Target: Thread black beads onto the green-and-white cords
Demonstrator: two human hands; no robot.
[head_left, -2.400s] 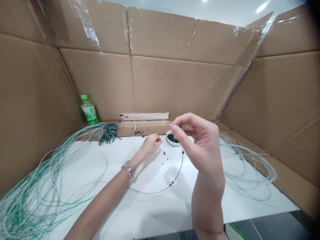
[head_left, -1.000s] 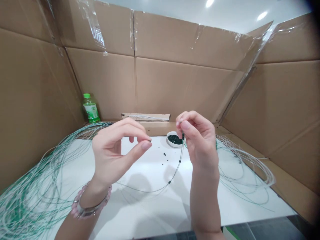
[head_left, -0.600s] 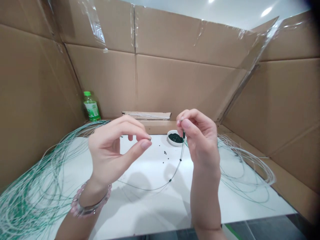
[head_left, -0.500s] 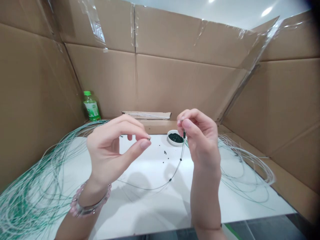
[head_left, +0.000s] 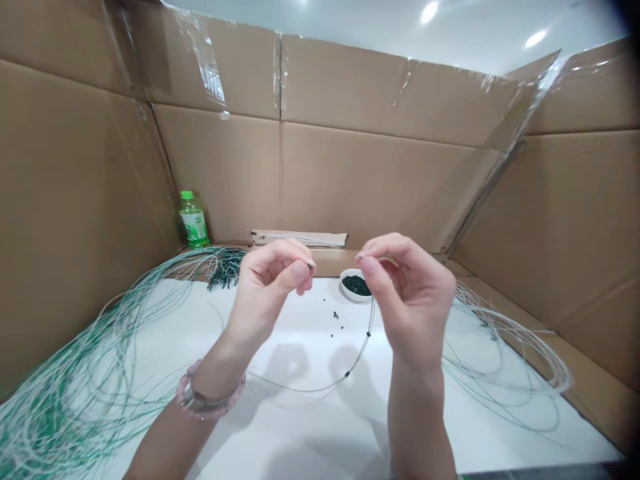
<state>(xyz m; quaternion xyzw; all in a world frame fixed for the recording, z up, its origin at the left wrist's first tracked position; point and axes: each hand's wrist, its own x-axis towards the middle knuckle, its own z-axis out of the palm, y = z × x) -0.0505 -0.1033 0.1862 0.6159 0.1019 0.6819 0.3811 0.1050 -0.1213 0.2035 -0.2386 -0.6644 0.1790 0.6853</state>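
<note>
My left hand point(head_left: 273, 287), with a pink bead bracelet on its wrist, pinches a tiny dark piece point(head_left: 311, 267) between thumb and forefinger. To its right and apart from it, my right hand point(head_left: 413, 300) is closed in a pinch; its fingertips hold something too small to make out. A thin wire point(head_left: 320, 389) hangs below my right hand and curves left across the white table, with small black beads point(head_left: 347, 374) on it. Behind my right hand's thumb stands a white bowl point(head_left: 345, 291) of black beads, partly hidden.
Loose black beads point(head_left: 335, 315) lie on the white table point(head_left: 300, 440). Green and white wires point(head_left: 65, 393) pile up at the left, and pale wire coils point(head_left: 520, 347) lie at the right. A green bottle point(head_left: 194, 223) stands at the back left. Cardboard walls point(head_left: 380, 173) surround the table.
My left hand has moved right and slightly up, closer to my right hand, still pinching the dark piece. The view has tilted up a little. Dark wire ends now show behind my left hand.
</note>
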